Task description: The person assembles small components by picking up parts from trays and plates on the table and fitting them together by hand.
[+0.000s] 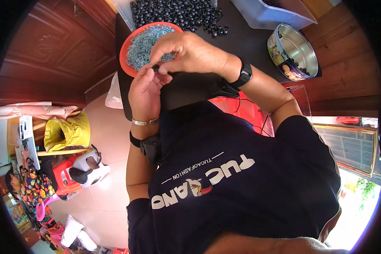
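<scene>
My left hand (144, 91) pinches a small black bead (155, 67) between thumb and fingers, just over the near rim of an orange-red bowl (123, 57). Many small clear bluish pieces (142, 47) fill that bowl. From the right, my right hand (194, 53) reaches across it, its thumb and forefinger closed in at the bead. Whether these fingers hold a tiny piece of their own is hidden. Beyond the bowl lies a large heap of round black beads (169, 15), some of them loose on the dark tabletop (241, 42).
A round metal tin (279, 53) with a few black beads inside stands at the right. Behind it is a translucent plastic bin (271, 17). A red stool (65, 175) and a yellow bag (70, 131) are on the floor side at left.
</scene>
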The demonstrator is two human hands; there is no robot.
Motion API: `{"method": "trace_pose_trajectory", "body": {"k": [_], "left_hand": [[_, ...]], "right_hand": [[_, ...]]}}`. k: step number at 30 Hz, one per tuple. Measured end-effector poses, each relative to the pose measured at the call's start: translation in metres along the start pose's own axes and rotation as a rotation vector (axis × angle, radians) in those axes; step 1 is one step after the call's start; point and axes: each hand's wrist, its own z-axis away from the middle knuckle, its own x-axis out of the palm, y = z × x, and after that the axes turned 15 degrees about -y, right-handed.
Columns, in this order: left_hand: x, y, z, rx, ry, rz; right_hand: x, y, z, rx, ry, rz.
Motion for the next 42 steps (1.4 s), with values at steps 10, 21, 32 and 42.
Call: {"method": "trace_pose_trajectory", "body": {"k": [10,21,32,42], "left_hand": [[-0.039,0.000,0.022,0.004,-0.008,0.150],[-0.046,-0.012,0.029,0.072,0.044,0.280],[-0.046,-0.009,0.030,0.052,-0.001,0.245],[-0.014,0.006,0.003,-0.048,0.001,0.169]], "right_hand": [[-0.009,0.019,-0.006,0.146,-0.308,0.439],[0.026,0.039,-0.035,0.130,-0.431,0.744],[0.008,0.041,-0.030,0.209,-0.252,0.203],[0.006,0.040,-0.018,0.315,-0.073,-0.877]]}}
